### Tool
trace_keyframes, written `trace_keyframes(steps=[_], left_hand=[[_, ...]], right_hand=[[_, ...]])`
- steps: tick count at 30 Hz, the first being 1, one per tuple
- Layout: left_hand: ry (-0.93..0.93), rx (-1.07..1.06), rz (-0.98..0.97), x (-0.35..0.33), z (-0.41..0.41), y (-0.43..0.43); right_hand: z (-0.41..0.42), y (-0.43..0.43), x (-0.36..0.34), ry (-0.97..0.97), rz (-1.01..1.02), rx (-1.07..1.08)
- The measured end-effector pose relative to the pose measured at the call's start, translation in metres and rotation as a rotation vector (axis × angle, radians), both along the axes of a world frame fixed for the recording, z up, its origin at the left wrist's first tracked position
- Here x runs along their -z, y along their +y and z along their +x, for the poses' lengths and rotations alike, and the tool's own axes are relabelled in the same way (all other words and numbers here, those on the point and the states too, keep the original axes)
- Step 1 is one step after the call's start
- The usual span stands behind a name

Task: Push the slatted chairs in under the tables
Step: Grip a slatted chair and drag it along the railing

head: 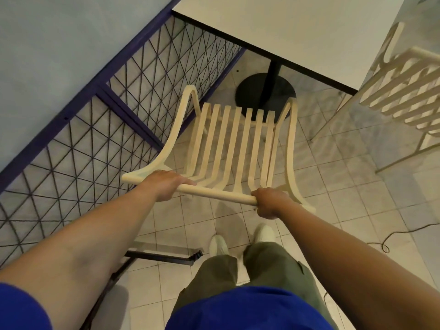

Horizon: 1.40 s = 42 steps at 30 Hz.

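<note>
The chair (228, 144) is gripped by its top rail, left hand (166, 184) and right hand (269, 202) curled round it (table (285, 32) lies straight ahead).

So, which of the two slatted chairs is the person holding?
The centre chair, before the white table: the left hand and right hand both grip its top rail. The chair at the right edge is untouched.

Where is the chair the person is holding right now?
Centre of the head view: the slatted chair stands before the white table, the mesh fence on its left, left hand and right hand gripping its top rail.
</note>
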<state>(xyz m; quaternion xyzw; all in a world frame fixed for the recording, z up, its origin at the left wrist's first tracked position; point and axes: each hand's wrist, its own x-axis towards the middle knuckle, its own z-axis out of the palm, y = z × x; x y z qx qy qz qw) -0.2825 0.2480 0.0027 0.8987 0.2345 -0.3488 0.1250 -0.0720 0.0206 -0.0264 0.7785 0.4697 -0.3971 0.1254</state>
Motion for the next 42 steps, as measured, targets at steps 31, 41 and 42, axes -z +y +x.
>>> trace_keyframes(steps=[31,41,42], left_hand=[[0.119,0.049,-0.017,0.003,-0.028,0.045],[0.135,0.098,0.01,0.006,-0.062,0.091],[0.141,0.1,0.014,0.005,-0.064,0.094]], right_hand=[[-0.042,0.015,-0.025,0.233,-0.018,0.068],[-0.095,0.045,-0.011,0.27,0.012,0.109],[-0.099,0.047,-0.01,0.272,0.014,0.109]])
